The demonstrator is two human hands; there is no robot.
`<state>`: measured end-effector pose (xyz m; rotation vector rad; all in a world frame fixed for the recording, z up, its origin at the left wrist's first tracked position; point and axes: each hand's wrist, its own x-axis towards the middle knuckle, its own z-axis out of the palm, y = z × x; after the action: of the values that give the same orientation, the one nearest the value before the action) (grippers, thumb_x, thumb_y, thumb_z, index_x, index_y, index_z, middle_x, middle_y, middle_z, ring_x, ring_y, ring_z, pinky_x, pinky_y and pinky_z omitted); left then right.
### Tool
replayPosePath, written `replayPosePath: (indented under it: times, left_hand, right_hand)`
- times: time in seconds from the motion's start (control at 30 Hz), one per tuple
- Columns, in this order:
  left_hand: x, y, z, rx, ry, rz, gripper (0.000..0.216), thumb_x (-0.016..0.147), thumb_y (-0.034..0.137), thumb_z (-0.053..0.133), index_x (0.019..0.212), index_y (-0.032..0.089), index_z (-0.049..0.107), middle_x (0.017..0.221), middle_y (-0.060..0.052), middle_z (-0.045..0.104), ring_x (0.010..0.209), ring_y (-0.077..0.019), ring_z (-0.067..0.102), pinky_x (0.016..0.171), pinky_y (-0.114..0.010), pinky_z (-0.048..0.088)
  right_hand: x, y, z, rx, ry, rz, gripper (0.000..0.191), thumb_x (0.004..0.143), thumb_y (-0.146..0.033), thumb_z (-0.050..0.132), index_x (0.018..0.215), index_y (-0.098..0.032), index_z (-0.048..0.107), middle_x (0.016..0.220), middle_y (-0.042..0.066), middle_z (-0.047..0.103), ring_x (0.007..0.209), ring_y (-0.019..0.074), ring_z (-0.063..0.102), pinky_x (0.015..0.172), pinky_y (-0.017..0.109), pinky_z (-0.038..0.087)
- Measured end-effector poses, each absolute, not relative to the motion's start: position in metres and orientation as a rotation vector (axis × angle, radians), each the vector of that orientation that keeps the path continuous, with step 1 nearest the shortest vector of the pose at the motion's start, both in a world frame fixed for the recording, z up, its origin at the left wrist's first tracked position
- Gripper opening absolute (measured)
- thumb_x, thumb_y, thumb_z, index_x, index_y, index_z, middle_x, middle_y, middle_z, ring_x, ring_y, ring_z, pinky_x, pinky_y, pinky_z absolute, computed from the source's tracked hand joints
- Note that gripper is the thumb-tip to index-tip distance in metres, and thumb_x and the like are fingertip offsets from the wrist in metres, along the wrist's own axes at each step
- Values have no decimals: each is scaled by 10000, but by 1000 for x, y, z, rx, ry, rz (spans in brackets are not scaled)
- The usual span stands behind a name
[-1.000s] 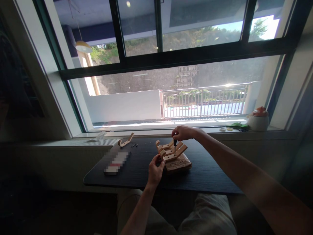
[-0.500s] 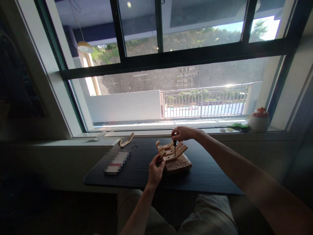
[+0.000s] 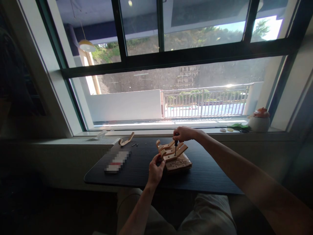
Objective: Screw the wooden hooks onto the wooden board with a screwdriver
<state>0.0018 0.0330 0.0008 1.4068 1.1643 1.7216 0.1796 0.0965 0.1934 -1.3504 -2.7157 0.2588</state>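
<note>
A wooden board (image 3: 178,163) with several wooden hooks (image 3: 171,149) on it lies on the dark table (image 3: 210,176). My left hand (image 3: 155,169) grips the curled end of the nearest hook and steadies it. My right hand (image 3: 184,133) is closed round the top of a small dark screwdriver (image 3: 175,147), which stands upright with its tip on that hook. One loose wooden hook (image 3: 126,140) lies at the table's far left edge, with a few small screws (image 3: 134,145) beside it.
A blurred flat packet (image 3: 117,161) lies on the table's left part. On the window sill stand a white pot with an orange lid (image 3: 258,120), some green items (image 3: 236,126) and a clear plastic piece (image 3: 99,134). My knees are under the table's front edge.
Hardly anything differs; both hands stay on the hook and the screwdriver. The camera has shifted slightly.
</note>
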Motion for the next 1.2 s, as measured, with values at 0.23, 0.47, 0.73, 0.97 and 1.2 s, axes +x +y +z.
replayPosePath:
  times: [0.23, 0.47, 0.73, 0.97, 1.2]
  left_hand:
    - [3, 32, 4, 1436, 1187, 1756, 299, 699, 230, 662, 986, 150, 649, 916, -68, 699, 776, -161, 635, 729, -273, 510]
    - [2, 33, 2, 1444, 1224, 1748, 309, 708, 204, 654, 1011, 148, 643, 959, -74, 690, 808, -160, 634, 755, -274, 513]
    - [3, 34, 2, 1402, 1226, 1752, 321, 699, 204, 662, 1015, 150, 638, 970, -70, 684, 805, -155, 625, 751, -268, 506]
    - [4, 29, 8, 1370, 1226, 1773, 302, 675, 196, 676, 974, 160, 655, 923, -57, 693, 776, -150, 626, 744, -266, 509]
    - [4, 29, 7, 1373, 1197, 1778, 293, 682, 188, 661, 973, 155, 650, 929, -58, 691, 769, -144, 622, 722, -254, 509]
  right_hand:
    - [182, 96, 197, -1338, -2726, 241, 283, 752, -274, 547, 974, -163, 684, 732, 40, 700, 615, 130, 601, 537, 200, 401]
    - [180, 101, 192, -1341, -2718, 230, 305, 756, -287, 539, 1003, -173, 675, 738, 34, 696, 625, 136, 592, 552, 215, 391]
    - [179, 102, 191, -1329, -2717, 246, 304, 769, -306, 544, 1014, -175, 669, 750, 31, 697, 618, 127, 594, 547, 207, 386]
    - [177, 105, 185, -1310, -2714, 183, 294, 785, -347, 541, 975, -164, 672, 695, 31, 686, 599, 133, 589, 539, 218, 377]
    - [177, 110, 185, -1292, -2732, 215, 326, 809, -400, 518, 966, -157, 667, 690, 29, 687, 583, 127, 593, 541, 219, 394]
